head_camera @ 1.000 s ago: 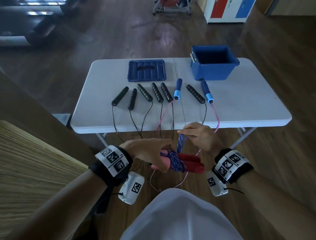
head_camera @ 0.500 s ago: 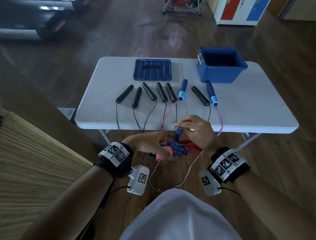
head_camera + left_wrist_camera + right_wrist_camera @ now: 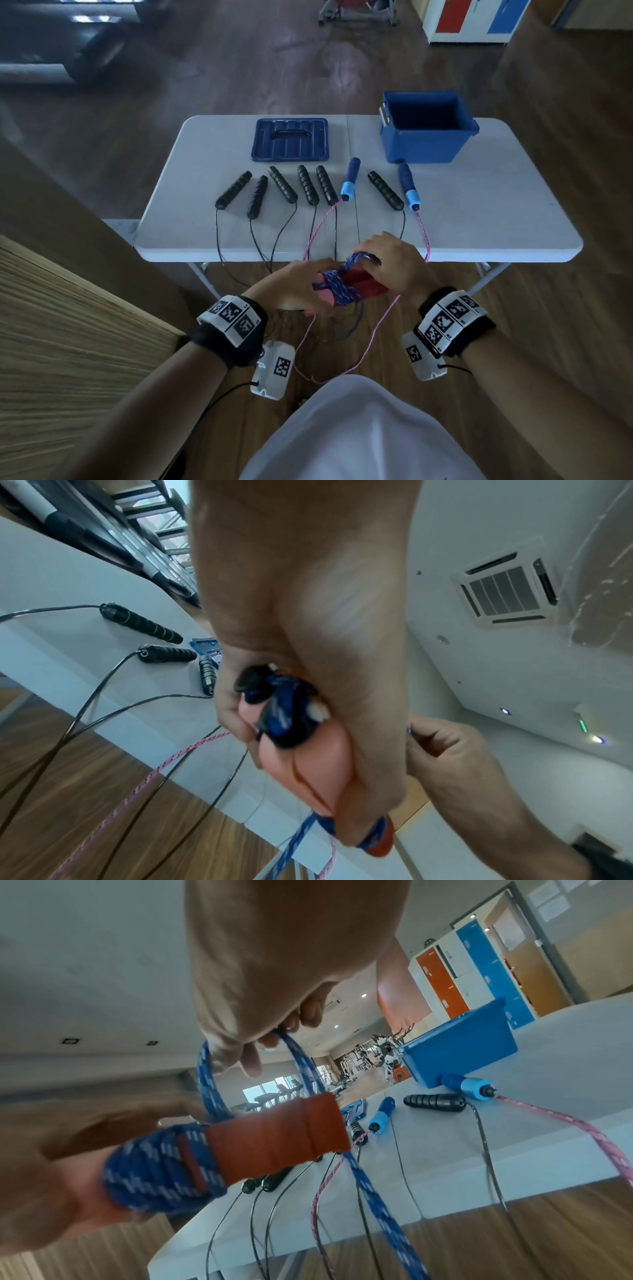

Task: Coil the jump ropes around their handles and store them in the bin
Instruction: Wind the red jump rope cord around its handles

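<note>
My left hand point(image 3: 298, 287) grips two red handles point(image 3: 363, 286) held side by side in front of the table's near edge. A blue speckled rope point(image 3: 339, 291) is wound several times around their left part point(image 3: 161, 1167). My right hand point(image 3: 390, 263) pinches a loop of that rope point(image 3: 298, 1056) just above the handles. A loose length of rope point(image 3: 383, 1213) hangs down from the bundle. The open blue bin point(image 3: 426, 128) stands at the table's far right, a good reach beyond both hands.
On the white table point(image 3: 479, 226) lie several black handles point(image 3: 310, 185) and two blue handles point(image 3: 409, 186) with a pink rope point(image 3: 376, 329); thin cords hang over the near edge. The blue lid point(image 3: 290, 139) lies far centre. A wooden panel point(image 3: 68, 325) stands to my left.
Both hands with the handle bundle have risen closer to the table edge. My right hand has carried the rope over the handles to the right, adding to the winding.
</note>
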